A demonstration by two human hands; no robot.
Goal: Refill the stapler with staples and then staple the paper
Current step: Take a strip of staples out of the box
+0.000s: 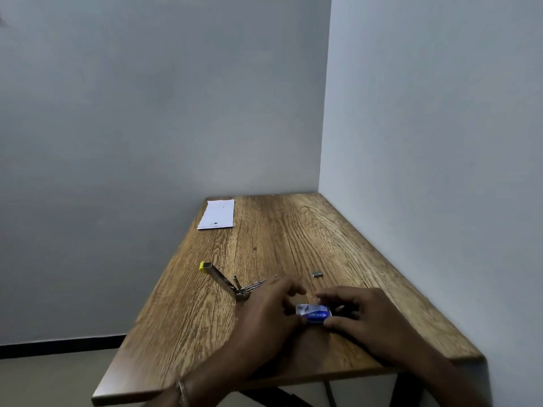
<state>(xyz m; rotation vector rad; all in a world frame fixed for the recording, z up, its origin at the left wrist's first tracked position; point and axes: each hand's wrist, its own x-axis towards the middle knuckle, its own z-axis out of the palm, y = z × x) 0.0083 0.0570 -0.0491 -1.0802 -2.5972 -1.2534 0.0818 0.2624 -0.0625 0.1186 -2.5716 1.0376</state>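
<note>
Hands on the staple box, stapler flipped open next to them

Both hands are on the wooden table [293,236], pinching a small blue staple box [313,312] between them: left hand [264,312] fingers closed on its left end, right hand [364,318] fingers closed on its right end. Stapler [232,282] lies open just left of the left hand, yellow tip up. Loose staple strip [317,274] sits just past the fingertips. Paper [217,214] is way off at the far left corner.

Blurred, illegible print on staple box [313,313]
</note>
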